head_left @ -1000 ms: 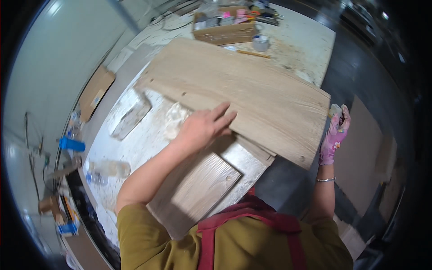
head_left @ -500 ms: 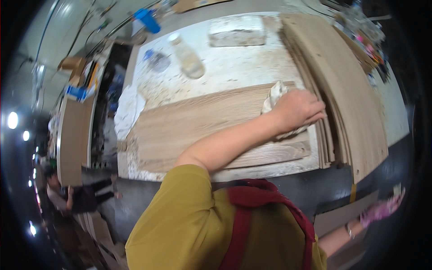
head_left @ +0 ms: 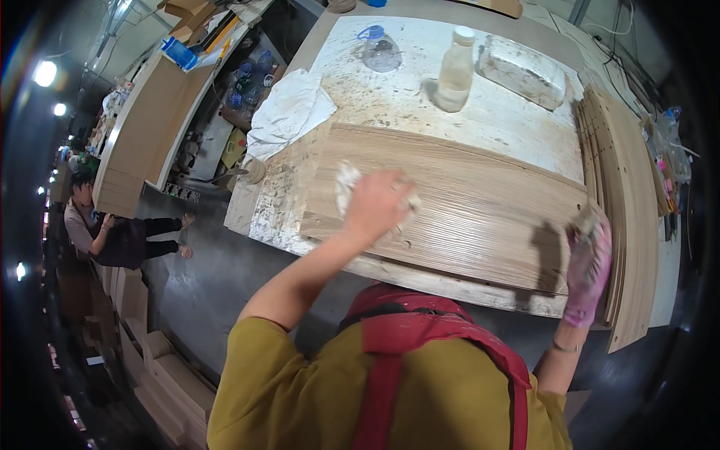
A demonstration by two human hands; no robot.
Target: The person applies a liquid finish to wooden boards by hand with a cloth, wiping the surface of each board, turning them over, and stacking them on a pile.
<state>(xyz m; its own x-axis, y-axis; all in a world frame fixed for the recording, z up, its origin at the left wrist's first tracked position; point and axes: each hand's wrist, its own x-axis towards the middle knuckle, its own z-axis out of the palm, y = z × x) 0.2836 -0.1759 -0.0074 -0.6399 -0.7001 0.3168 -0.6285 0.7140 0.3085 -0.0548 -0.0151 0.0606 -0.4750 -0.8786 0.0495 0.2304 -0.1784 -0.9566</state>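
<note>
My bare left hand (head_left: 379, 199) is closed over a crumpled whitish cloth (head_left: 346, 184) and presses it on the near left part of a wood-grain board (head_left: 465, 199). The board lies flat on a stained white worktop (head_left: 279, 206). At the board's right end is my right hand (head_left: 589, 262), in a pink, smudged glove. Its fingers are bent round something small and pale that I cannot make out. Just to its right, several similar boards (head_left: 626, 225) stand on edge in a stack.
Behind the board stand a clear bottle of pale liquid (head_left: 456, 71), a clear container with a blue rim (head_left: 381, 51) and a white-wrapped block (head_left: 523, 70). A white rag (head_left: 289, 112) lies at the left corner. Further left, another person (head_left: 112, 225) stands by a shelf unit (head_left: 139, 142).
My left hand has swept the cloth from the board's right end to its left part. My right hand has risen from low at the right to the board's right end. The view has turned.
</note>
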